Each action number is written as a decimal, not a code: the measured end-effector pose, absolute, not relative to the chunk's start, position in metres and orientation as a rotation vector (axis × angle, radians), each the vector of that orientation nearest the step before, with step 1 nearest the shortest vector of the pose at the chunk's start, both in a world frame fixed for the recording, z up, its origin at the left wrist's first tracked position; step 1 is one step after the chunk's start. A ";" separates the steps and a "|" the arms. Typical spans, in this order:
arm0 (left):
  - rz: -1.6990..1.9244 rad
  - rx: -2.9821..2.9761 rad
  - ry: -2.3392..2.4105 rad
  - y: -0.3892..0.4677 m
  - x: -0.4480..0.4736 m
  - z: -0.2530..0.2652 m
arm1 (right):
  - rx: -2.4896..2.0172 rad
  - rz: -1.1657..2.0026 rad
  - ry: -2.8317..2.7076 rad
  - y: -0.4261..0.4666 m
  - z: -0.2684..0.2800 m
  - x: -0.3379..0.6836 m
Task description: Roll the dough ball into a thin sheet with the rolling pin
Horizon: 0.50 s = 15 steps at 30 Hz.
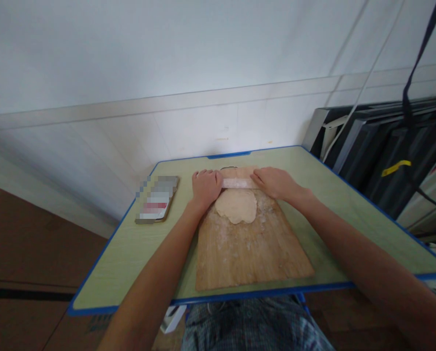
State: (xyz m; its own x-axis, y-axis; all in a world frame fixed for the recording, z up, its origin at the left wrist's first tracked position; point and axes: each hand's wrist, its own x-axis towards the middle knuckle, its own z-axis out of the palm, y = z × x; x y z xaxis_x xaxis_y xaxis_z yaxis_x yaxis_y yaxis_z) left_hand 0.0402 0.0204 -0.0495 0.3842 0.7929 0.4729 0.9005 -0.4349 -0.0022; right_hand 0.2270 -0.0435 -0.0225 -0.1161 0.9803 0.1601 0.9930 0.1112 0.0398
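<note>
A pale, floury rolling pin (238, 183) lies crosswise near the far end of a wooden cutting board (252, 258). My left hand (206, 186) is closed over its left end, and my right hand (274, 182) grips the right end. Just on the near side of the pin, a flattened piece of dough (236, 205) with an uneven edge rests on the board. White flour is dusted on the wood around it. Both ends of the pin are hidden under my fingers.
The board lies on a light green table (130, 268) with a blue rim. A phone-like flat object (157, 200), partly pixelated, lies to the left. Behind the table is a white wall (218, 122). Dark flat panels (382, 146) lean at the right, near a hanging dark strap (408, 97).
</note>
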 end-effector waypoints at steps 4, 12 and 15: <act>-0.631 -2.477 -1.465 0.025 0.038 -0.051 | -1.906 -0.147 -2.392 -0.057 -0.007 0.222; -0.706 -2.582 -1.312 0.034 0.035 -0.055 | -1.890 -0.122 -2.363 -0.080 -0.019 0.186; -0.830 -2.531 -1.263 0.033 0.035 -0.054 | -1.763 -0.249 -2.309 -0.082 -0.035 0.179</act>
